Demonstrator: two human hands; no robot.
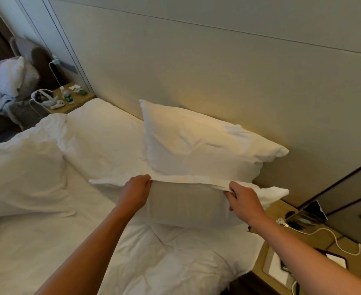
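Note:
A white pillow (188,205) stands on its edge on the bed, held up in front of me by its top seam. My left hand (136,191) grips the top edge toward its left side. My right hand (244,199) pinches the same edge further right. Behind it a second white pillow (201,141) leans upright against the beige headboard (218,67). The held pillow's lower edge rests on the white duvet (164,258).
A rumpled duvet mass (24,173) lies at left. The far nightstand (71,103) holds a headset, a controller and a bottle. A near nightstand (315,241) at right carries a white cable. An armchair with linen (11,81) stands far left.

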